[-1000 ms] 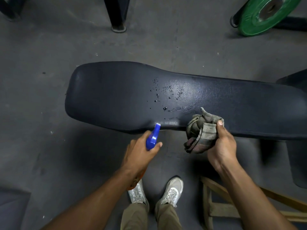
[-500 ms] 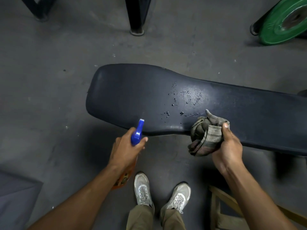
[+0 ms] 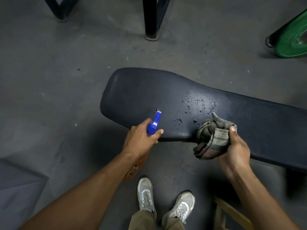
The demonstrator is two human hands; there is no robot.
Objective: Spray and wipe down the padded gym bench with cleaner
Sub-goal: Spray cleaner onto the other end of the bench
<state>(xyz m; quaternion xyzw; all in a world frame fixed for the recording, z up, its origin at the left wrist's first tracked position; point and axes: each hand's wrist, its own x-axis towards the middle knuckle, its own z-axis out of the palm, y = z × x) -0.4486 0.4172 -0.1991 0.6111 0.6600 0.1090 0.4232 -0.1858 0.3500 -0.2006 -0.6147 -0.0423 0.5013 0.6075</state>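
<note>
While the person stands over it, the padded bench (image 3: 166,103) stretches from the middle of the head view out past the right edge, its dark vinyl top dull except for a patch of droplets (image 3: 199,103) near the narrowing middle. More beads of cleaner sit closer to the near edge, between the two hands.

Down at the near edge, the left hand (image 3: 139,140) is wrapped around a spray bottle (image 3: 153,123), fingers (image 3: 158,132) curled tight on the neck with the blue nozzle pointing out over the pad's wider end. An orange part of the bottle shows below the wrist, mostly hidden by the forearm.

Just to the right, the right hand (image 3: 235,153) grips a bunched, striped grey-brown rag (image 3: 212,140); the thumb presses on top and the other fingers are folded underneath, out of sight. One corner of the rag sticks up beside the wet patch, and the bundle overlaps the pad's near edge, though I cannot tell if it rests on it.

Grey sneakers (image 3: 146,195) stand on the concrete floor (image 3: 49,80) below. A green weight plate (image 3: 294,42) sits far right, a black frame leg (image 3: 152,17) rises beyond the bench, and a wooden stool (image 3: 232,214) shows at the bottom right.
</note>
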